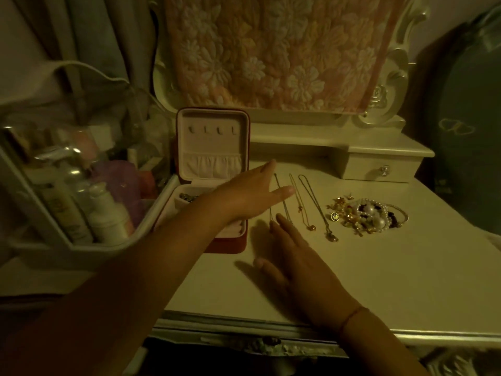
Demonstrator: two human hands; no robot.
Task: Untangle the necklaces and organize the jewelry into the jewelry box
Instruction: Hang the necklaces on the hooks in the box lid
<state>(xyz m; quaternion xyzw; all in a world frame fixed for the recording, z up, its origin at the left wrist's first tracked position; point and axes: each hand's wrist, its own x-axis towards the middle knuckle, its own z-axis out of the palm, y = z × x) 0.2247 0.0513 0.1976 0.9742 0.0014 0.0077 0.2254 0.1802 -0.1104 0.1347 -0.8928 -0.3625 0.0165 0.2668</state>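
Observation:
A red jewelry box [212, 147] stands open at the left of the cream dressing table [393, 280], its lid upright with hooks and a pocket. Three thin necklaces lie straightened side by side: a silver chain [283, 206], a gold chain [299, 202] with a small pendant, and a darker chain [315, 204] with a pendant. My left hand [252, 194] reaches across the box, fingers straight, above the top of the silver chain. My right hand [295, 261] lies flat on the table, fingertips at the silver chain's lower end. A pile of bracelets, pearls and earrings [366, 215] sits to the right.
A clear organiser [78, 185] with bottles and tubes stands left of the box. A small drawer unit [379, 166] sits at the back right. A floral pink cloth [279, 50] hangs over the mirror frame behind. The table's front edge runs below my right wrist.

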